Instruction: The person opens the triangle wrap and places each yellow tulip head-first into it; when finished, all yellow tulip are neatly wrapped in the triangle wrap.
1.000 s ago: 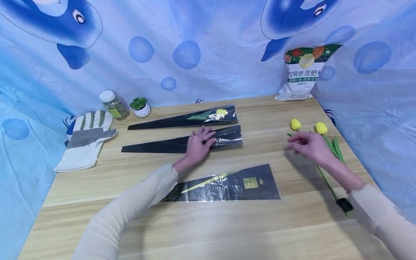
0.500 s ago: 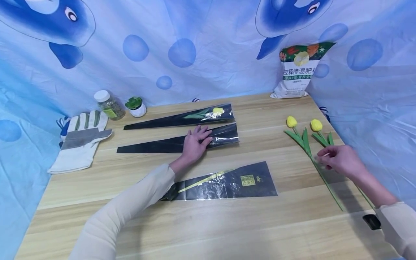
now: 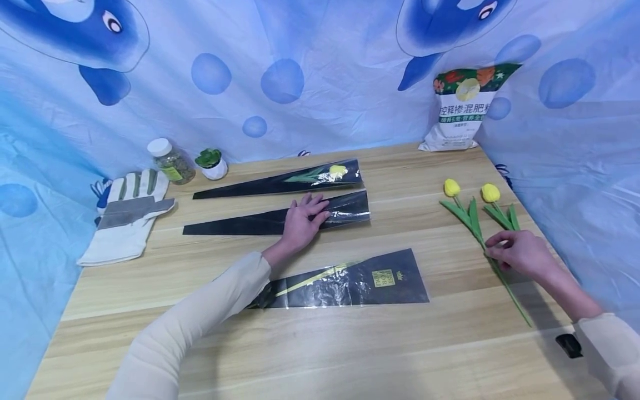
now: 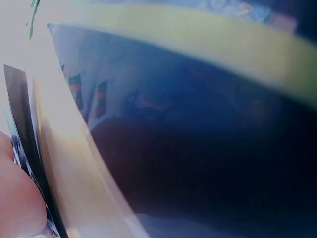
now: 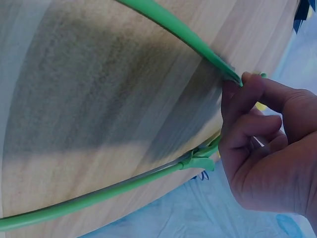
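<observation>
With spread fingers, my left hand (image 3: 301, 223) rests on a black flower sleeve (image 3: 240, 223) with a clear front. In the left wrist view only part of a finger (image 4: 20, 198) shows beside the blurred sleeve. On the right, my right hand (image 3: 520, 253) pinches the green stem of a yellow tulip (image 3: 452, 188) lying on the table. The right wrist view shows that stem (image 5: 183, 37) at the fingertips. A second yellow tulip (image 3: 490, 193) lies beside it, its stem partly hidden by the hand. Farther back, another sleeve (image 3: 235, 190) holds a yellow tulip (image 3: 338, 171).
A flat printed black sleeve (image 3: 350, 284) lies in front. At the left are a work glove (image 3: 127, 216), a lidded jar (image 3: 172, 163) and a small potted succulent (image 3: 212, 165). A fertilizer bag (image 3: 460, 111) stands at the back right. A black object (image 3: 569, 345) lies near my right sleeve.
My right hand has moved from over the tulip heads down to the stems, first beside the left tulip's stem, now pinching it. My left hand stays on the sleeve.
</observation>
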`<state>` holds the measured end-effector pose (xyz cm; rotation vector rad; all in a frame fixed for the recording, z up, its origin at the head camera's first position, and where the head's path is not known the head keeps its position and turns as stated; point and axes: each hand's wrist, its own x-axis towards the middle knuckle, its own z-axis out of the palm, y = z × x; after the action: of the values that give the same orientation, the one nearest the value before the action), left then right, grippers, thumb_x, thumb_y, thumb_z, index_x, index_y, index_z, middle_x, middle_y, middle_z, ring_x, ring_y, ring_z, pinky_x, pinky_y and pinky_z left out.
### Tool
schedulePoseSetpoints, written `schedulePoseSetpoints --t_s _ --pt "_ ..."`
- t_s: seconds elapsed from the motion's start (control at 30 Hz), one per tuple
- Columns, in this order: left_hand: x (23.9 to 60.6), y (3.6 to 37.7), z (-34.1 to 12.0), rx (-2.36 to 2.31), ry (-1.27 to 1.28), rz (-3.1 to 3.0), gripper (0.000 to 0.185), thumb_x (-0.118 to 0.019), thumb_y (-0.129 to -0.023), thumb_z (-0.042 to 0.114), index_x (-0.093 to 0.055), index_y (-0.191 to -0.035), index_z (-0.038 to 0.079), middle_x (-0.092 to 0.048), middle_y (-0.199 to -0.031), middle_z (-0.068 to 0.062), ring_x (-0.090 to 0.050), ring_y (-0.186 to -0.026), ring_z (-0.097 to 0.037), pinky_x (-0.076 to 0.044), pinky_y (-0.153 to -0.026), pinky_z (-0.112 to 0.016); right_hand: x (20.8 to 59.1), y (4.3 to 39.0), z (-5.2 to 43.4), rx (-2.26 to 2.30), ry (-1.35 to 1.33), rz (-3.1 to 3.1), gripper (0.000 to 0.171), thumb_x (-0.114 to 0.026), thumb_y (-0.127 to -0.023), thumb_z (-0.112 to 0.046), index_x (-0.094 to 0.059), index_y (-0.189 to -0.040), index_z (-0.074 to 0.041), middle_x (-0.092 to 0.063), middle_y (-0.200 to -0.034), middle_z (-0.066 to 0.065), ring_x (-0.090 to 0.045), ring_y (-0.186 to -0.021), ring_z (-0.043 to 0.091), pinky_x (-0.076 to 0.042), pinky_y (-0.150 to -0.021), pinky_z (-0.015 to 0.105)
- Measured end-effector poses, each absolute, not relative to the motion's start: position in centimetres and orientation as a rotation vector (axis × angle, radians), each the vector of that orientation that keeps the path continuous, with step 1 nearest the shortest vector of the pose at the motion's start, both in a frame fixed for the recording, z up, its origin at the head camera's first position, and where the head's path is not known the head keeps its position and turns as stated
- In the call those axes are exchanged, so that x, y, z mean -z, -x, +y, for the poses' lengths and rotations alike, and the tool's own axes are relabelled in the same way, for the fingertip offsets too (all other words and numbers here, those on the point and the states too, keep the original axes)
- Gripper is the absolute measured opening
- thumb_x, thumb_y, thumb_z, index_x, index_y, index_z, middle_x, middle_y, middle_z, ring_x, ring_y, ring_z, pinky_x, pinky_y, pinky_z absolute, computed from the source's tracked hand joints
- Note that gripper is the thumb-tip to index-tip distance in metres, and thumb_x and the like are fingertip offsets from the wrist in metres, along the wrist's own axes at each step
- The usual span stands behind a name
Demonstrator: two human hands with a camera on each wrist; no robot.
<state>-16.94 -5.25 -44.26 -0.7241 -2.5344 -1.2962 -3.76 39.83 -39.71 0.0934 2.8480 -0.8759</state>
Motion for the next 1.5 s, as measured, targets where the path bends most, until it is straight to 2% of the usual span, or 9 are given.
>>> schedulePoseSetpoints --t_s 0.67,0.97,1.5 --pt "44.3 16.8 -5.1 1.302 0.707 -2.512 0.031 -0.074 -0.091 0.010 -0.070 -0.120 -0.001 -0.059 -0.133 -0.020 -0.042 -0.135 -0.046 -0.014 -0.112 -0.070 40.1 4.2 39.3 0.864 -0.101 2.920 0.024 -0.072 -0.089 -0.013 -0.068 -0.099 0.009 -0.069 -0.072 0.005 -0.062 -0.055 0.019 -0.046 -0.049 0.029" --pt "44.5 16.8 -5.2 1.302 0.711 -2.518 0.031 -0.074 -0.091 0.011 -0.070 -0.120 -0.001 -0.059 -0.134 -0.018 -0.041 -0.136 -0.045 -0.014 -0.112 -0.069 40.0 4.3 39.1 0.799 -0.080 2.961 0.022 -0.073 -0.088 -0.015 -0.070 -0.095 0.006 -0.067 -0.071 0.000 -0.057 -0.061 0.015 -0.043 -0.052 0.030" --pt "44.6 16.6 -5.0 1.298 0.709 -2.517 0.031 -0.074 -0.091 0.010 -0.070 -0.120 -0.002 -0.059 -0.135 -0.019 -0.041 -0.136 -0.046 -0.013 -0.112 -0.070 39.6 4.2 38.2 0.873 -0.155 2.917 0.025 -0.070 -0.090 -0.015 -0.068 -0.102 0.007 -0.064 -0.076 0.004 -0.052 -0.065 0.018 -0.041 -0.052 0.030"
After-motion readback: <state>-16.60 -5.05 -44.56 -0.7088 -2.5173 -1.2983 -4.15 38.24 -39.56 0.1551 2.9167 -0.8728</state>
